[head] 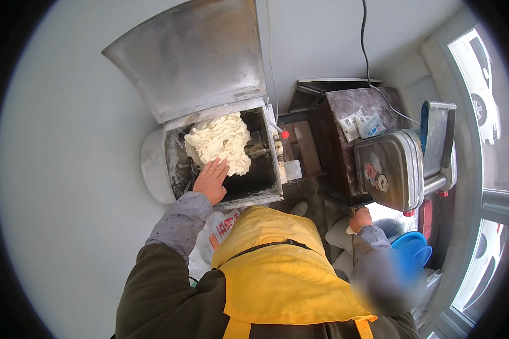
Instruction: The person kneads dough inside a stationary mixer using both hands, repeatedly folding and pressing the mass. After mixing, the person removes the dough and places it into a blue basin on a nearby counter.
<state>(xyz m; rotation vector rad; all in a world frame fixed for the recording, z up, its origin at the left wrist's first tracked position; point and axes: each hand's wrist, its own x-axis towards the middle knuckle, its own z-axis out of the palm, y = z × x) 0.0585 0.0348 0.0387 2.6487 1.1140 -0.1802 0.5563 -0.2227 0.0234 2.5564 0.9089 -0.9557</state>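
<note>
A large lump of pale dough (220,140) lies in the metal tub (254,193) of a dough mixer, over its shaft. My left hand (212,180) rests flat on the dough's near edge, fingers together and holding nothing. Hinged at the back, the mixer's metal lid (195,59) stands raised. Off to the right, my right hand (360,219) is curled beside the near edge of a dark cabinet (337,140). Something small and pale shows at its fingers, but whether it is gripped cannot be told.
A lever with a red knob (285,134) projects by the tub's right side. On the cabinet are small packets (370,126) and a metal roller machine (390,169). Blue plastic basins (413,248) sit lower right. A printed sack (218,231) is below the mixer. A cable (366,51) hangs behind.
</note>
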